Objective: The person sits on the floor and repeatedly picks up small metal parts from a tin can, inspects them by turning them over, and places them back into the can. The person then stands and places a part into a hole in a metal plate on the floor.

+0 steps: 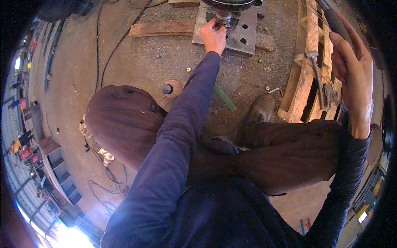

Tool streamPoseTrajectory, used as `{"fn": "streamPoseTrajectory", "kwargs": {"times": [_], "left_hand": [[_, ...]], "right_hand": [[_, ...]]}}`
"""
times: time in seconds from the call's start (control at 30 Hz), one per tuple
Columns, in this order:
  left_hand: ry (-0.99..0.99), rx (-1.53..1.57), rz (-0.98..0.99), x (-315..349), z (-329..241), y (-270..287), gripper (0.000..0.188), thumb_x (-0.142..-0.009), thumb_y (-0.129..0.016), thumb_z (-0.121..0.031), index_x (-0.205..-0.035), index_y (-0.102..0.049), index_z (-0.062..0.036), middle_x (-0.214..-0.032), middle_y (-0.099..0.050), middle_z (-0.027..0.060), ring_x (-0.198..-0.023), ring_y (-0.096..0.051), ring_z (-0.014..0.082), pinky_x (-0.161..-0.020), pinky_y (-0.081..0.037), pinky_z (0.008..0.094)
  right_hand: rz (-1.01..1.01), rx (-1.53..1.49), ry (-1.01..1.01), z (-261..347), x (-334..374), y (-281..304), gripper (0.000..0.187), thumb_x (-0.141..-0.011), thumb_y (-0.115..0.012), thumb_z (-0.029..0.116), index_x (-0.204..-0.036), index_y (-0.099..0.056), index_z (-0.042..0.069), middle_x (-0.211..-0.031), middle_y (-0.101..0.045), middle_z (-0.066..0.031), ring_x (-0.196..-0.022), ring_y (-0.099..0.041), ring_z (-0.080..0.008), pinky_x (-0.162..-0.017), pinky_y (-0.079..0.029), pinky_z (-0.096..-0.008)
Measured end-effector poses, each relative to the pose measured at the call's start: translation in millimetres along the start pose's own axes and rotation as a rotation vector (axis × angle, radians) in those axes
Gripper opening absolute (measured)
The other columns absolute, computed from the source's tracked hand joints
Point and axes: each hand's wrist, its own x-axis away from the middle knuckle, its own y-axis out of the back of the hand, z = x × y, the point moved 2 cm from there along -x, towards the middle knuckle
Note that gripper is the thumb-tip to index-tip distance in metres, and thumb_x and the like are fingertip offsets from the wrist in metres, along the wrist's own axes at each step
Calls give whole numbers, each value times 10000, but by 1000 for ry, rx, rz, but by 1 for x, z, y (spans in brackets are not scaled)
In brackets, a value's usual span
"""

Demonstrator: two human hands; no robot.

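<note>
My left hand (pixel 214 36) reaches far forward, its fingers closed at the lower end of a metal spindle (pixel 223 15) under a dark, round machine body (pixel 231 4). Something dark shows between those fingers, too small to name. Beneath them lies a thick steel plate (pixel 247 48) with several round holes, resting on wooden planks (pixel 163 29). Over at the upper right, my right hand (pixel 351 68) is closed round a dark cylindrical handle (pixel 336 24), thumb on the near side. The handle's far end runs out of view.
A wooden pallet (pixel 301 89) stands on the right, with a hammer (pixel 313 56) lying on it. A green strip (pixel 224 97) and an L-shaped hex key (pixel 276 90) lie on the floor. Black cables (pixel 99 49) run along the left. Metal shavings are scattered round the plate.
</note>
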Motion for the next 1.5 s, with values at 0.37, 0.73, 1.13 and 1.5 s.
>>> {"fn": "streamPoseTrajectory", "kwargs": {"times": [0.37,0.73,1.13,1.5], "left_hand": [[44,161,-24,-1,18,-8,270,-755,-825,-103,-984,-774,31,-865,-777,155,-745,-719,229,-735,-545,372],[-3,-119,-49,1,22,-8,282,-766,-827,-144,-964,-769,48,-838,-768,191,-725,-727,259,-716,-539,399],[-58,-97,33,-7,6,2,257,-749,-838,-185,-895,-771,15,-825,-746,212,-726,-726,327,-687,-536,413],[-1,-79,33,-3,7,-1,183,-772,-735,-31,-938,-743,45,-862,-756,214,-800,-756,328,-739,-559,386]], "right_hand": [[12,40,23,-1,0,3,575,-986,-663,235,-1497,-526,11,-631,-381,102,-507,-287,1,-483,-205,-203],[30,32,12,0,0,2,592,-980,-670,237,-1511,-513,26,-624,-374,99,-503,-301,-1,-467,-214,-202],[-9,-3,9,0,5,-2,617,-982,-663,242,-1523,-486,6,-622,-365,104,-502,-295,-2,-474,-197,-202],[89,-228,-66,-2,2,-3,526,-1001,-645,233,-1451,-519,-10,-614,-381,85,-483,-303,-7,-451,-215,-211]]}}
